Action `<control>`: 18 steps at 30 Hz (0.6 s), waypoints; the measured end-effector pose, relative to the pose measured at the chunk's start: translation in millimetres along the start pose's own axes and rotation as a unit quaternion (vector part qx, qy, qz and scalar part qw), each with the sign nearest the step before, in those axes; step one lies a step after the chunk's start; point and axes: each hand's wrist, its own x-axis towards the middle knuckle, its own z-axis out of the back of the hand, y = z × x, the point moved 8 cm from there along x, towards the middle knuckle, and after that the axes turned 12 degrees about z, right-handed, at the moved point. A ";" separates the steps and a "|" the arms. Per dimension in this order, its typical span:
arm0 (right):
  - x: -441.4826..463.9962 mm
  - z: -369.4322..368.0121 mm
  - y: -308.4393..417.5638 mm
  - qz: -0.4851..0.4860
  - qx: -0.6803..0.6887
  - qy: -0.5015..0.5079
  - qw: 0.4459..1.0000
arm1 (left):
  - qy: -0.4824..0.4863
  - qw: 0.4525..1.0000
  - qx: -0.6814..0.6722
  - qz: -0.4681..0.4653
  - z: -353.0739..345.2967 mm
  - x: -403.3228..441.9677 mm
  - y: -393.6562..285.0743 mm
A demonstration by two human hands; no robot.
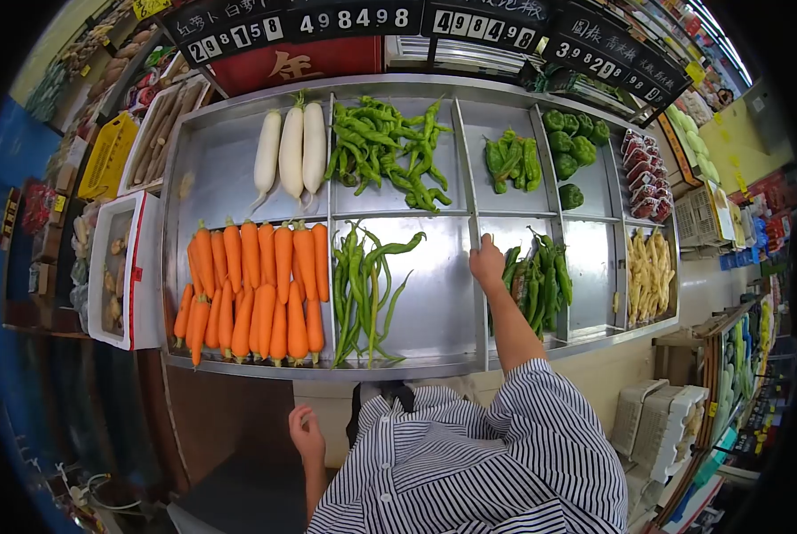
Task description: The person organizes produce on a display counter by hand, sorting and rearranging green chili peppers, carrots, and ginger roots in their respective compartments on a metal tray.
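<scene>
My right hand (486, 264) is over the metal divider in the front row, just left of a pile of dark green peppers (541, 283). Its fingers look curled, and whether they hold anything is too small to tell. Below the front edge of the metal tray (416, 363) hangs my left hand (307, 433), fingers apart and empty. Long green peppers (359, 289) lie left of the right hand, beside rows of carrots (254, 294). In the back row are white radishes (291, 153), light green peppers (372, 138), a smaller green pepper pile (511, 162) and green bell peppers (576, 147).
Wrapped red packs (647, 178) and pale yellow peppers (649, 276) fill the right-end compartments. Price signs (354, 20) overhang the back edge. A white foam box (124, 270) and a yellow basket (109, 156) are at left, stacked crates (661, 427) at lower right.
</scene>
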 end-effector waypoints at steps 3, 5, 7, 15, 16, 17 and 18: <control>3.3 -6.7 -3.9 0.013 -0.003 0.000 1.000 | -0.017 0.999 0.005 0.026 14.4 -6.3 9.1; 8.1 -11.9 -2.5 0.014 -0.009 0.006 1.000 | -0.033 0.999 0.028 0.028 26.5 -7.3 26.4; 13.2 -11.1 -3.8 0.005 -0.020 0.013 1.000 | -0.041 0.997 0.040 0.047 34.9 -10.3 37.5; 19.8 -20.6 -9.2 -0.014 -0.006 0.016 1.000 | -0.049 0.995 0.018 0.087 36.9 -19.6 62.2; 19.3 -22.6 -12.4 -0.016 0.005 0.014 1.000 | -0.052 0.994 0.022 0.092 35.7 -19.9 65.9; 17.9 -25.1 -16.1 -0.018 0.003 0.016 1.000 | -0.053 0.994 0.027 0.096 34.7 -19.8 69.8; 17.4 -25.6 -16.0 -0.021 0.001 0.016 1.000 | -0.055 0.993 0.030 0.099 32.1 -19.2 67.0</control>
